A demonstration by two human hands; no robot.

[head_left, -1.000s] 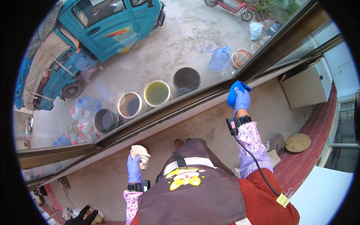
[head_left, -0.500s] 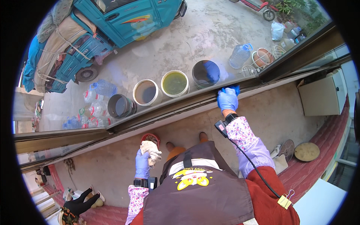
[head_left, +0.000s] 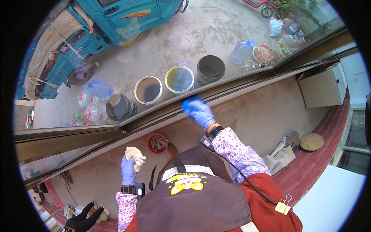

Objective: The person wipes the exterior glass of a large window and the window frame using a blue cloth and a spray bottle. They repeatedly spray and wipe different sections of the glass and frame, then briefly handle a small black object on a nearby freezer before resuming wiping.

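My left hand [head_left: 128, 171], in a thin violet-blue glove, grips a crumpled off-white rag [head_left: 135, 157] over the floor. My right hand [head_left: 201, 113], gloved the same way, is closed on a bright blue cloth [head_left: 191, 103]. That cloth rests against the lower part of the dark metal window frame [head_left: 243, 83], below the glass. My right fingertips are partly hidden by the cloth. On the floor between my hands stands a small red bucket [head_left: 166, 148] with greyish-brown rags [head_left: 157, 143] in it.
Beyond the glass stand several buckets, one with greenish liquid [head_left: 179, 79], plus clear plastic bottles [head_left: 96, 112] and a teal cargo vehicle [head_left: 135, 21]. A pale cabinet [head_left: 322, 89] stands at the right, near a round woven mat [head_left: 312, 142]. Another person's legs [head_left: 89, 215] show at lower left.
My right hand has slid left along the window frame with the blue cloth. My left hand has moved left with the rag, away from the red bucket, uncovering it. The view has shifted slightly.
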